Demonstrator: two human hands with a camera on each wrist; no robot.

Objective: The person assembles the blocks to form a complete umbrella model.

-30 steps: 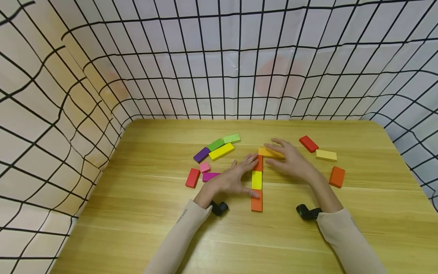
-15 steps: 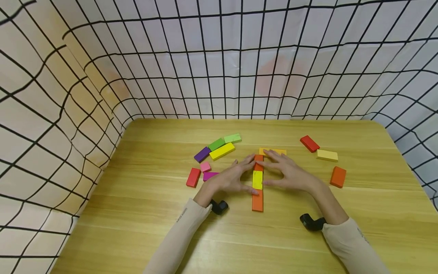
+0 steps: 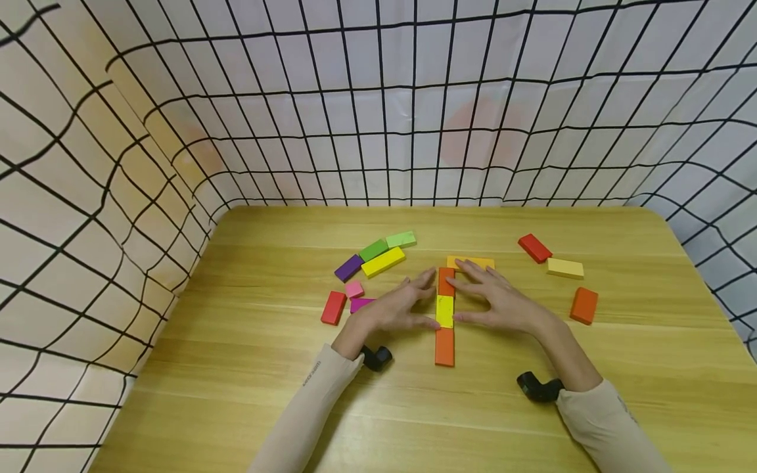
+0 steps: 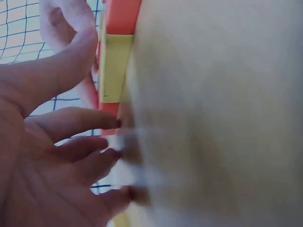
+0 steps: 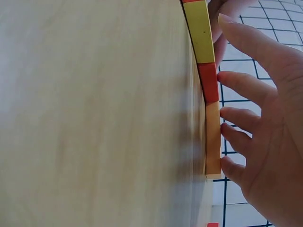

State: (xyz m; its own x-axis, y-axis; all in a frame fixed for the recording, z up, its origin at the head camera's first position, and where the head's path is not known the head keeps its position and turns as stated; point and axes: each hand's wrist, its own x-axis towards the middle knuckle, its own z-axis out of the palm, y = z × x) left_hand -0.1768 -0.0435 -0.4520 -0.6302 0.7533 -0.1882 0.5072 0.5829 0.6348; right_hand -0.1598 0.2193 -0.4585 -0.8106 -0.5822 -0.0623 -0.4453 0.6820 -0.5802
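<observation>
In the head view, a column of blocks runs toward the person: a red-orange block [image 3: 446, 282], a yellow block [image 3: 445, 310] and a near orange block [image 3: 445, 348]. Across its far end lies a yellow-orange block [image 3: 479, 263]. Fingers spread, my left hand [image 3: 393, 309] stands at the column's left side, thumb tip by the yellow block's near end. On the other side is my right hand [image 3: 503, 303], its fingertips over the yellow-orange and red-orange blocks and its thumb beside the yellow one. The right wrist view shows those fingertips along the blocks' tops. Neither hand grips anything.
Left of the column lie purple [image 3: 349, 268], green [image 3: 374, 249], light green [image 3: 401, 240], long yellow [image 3: 383, 262], pink [image 3: 354, 289], magenta [image 3: 361, 305] and red [image 3: 334, 307] blocks. At right are red [image 3: 535, 248], pale yellow [image 3: 564, 268] and orange-red [image 3: 583, 305] blocks.
My right hand has moved left and nearer, from the yellow-orange block to the column's side. My left hand has drawn back slightly, its thumb coming off the near orange block.
</observation>
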